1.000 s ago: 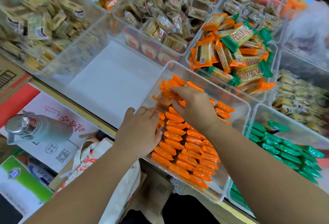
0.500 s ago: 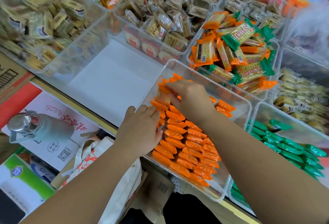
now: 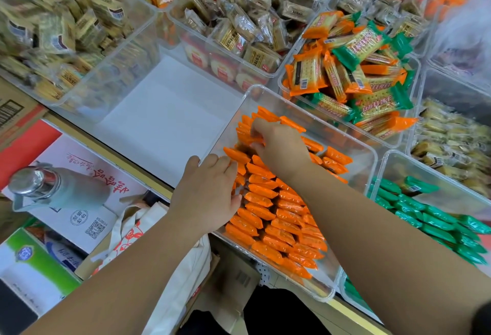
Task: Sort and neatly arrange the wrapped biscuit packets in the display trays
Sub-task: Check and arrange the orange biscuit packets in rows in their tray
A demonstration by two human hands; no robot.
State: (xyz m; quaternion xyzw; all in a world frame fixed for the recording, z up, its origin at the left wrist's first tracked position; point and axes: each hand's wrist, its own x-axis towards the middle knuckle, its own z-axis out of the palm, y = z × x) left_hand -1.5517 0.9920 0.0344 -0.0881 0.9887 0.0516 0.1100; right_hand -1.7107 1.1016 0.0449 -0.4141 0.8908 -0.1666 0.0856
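A clear plastic tray (image 3: 356,191) in front of me holds several rows of orange biscuit packets (image 3: 281,223) standing on edge. My right hand (image 3: 279,146) reaches into the tray's far left corner and pinches a few orange packets there. My left hand (image 3: 210,196) rests on the tray's left wall, its fingers curled over the rim and touching the packets in the left row. A second clear tray (image 3: 451,196) to the right holds green packets (image 3: 435,223) in rows.
Behind stands a tray of mixed orange and green packets (image 3: 353,74). Further trays of tan packets (image 3: 239,29) fill the back and left. A bare white shelf patch (image 3: 164,111) lies left of the orange tray. Below left are a metal flask (image 3: 50,191) and cartons.
My right hand has shifted slightly toward the tray's far left corner, gathering orange packets upright. My left hand has stayed on the tray's left side.
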